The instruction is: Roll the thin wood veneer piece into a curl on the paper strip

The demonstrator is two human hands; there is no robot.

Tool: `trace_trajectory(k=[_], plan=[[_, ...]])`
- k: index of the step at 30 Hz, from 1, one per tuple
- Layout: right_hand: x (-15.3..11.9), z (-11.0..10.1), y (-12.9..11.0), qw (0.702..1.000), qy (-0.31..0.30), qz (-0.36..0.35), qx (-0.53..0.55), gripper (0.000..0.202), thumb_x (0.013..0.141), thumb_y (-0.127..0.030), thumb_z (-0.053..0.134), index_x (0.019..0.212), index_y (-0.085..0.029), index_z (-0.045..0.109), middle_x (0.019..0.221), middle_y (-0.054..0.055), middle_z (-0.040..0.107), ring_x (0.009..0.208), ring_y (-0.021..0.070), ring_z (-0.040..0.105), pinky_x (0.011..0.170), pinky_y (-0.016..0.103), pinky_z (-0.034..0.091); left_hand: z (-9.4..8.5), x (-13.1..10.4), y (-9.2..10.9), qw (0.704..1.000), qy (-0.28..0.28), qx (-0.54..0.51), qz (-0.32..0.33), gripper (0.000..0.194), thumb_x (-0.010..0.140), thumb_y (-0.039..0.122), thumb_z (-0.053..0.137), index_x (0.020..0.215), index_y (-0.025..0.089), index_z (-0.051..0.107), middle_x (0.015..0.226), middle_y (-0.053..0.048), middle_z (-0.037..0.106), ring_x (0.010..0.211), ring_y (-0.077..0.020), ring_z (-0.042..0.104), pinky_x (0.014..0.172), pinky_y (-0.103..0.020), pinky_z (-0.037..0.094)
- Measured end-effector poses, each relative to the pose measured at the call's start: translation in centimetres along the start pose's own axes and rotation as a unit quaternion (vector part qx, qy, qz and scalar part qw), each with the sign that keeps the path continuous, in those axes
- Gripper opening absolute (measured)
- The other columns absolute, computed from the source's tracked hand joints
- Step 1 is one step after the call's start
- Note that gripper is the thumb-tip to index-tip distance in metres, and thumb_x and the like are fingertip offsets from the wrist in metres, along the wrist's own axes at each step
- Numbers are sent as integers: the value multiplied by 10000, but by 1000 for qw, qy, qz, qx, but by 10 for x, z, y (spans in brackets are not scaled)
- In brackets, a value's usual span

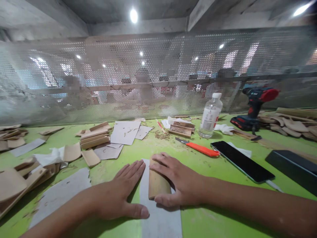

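A curved piece of split bamboo [158,185] lies rounded side up on a pale grey sheet of paper [160,222]. My right hand [179,181] grips it from the right, fingers over its far end and thumb by its near right corner. Flat on the green table, my left hand [122,191] has its fingers stretched out and thumb spread, fingertips at the sheet's left edge; it holds nothing. Beyond my right hand is an orange utility knife [203,149] with its blade out. The bamboo's underside is hidden.
Bamboo pieces [95,136] and paper sheets [125,132] lie at left and centre. Toward the right stand a plastic bottle [210,117] and a cordless drill [255,105]. A phone [244,162] with a cable and a black box [293,170] lie nearer. Perforated mesh [153,86] rises behind.
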State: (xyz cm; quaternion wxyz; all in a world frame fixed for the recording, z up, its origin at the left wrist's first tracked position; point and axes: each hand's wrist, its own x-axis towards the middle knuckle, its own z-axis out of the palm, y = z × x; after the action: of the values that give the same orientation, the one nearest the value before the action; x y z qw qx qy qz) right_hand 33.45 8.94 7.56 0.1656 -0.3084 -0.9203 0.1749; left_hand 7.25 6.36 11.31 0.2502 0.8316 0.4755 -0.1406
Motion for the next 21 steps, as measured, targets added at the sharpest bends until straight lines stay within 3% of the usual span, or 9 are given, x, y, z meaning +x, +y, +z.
trace_trajectory(k=[6,21], plan=[[1,0,0,1000,-9,6,-3,955,792,-740,692,1497,-118,531,1592,252,409,1464,450,357,1198,618,318,-3,0,4,1000,-14,9,-14,1259,870,896,514,1644,123,-108,1673,-85,-204,1564,-322,-133,1275,-486,63],[0,0,0,1000,-6,5,-3,945,791,-721,700,1500,-120,528,1602,254,398,1462,452,360,1192,636,319,1,0,-1,1000,-4,12,-8,1259,846,940,468,1653,166,-110,1674,-100,-186,1561,-348,-118,1265,-543,92]])
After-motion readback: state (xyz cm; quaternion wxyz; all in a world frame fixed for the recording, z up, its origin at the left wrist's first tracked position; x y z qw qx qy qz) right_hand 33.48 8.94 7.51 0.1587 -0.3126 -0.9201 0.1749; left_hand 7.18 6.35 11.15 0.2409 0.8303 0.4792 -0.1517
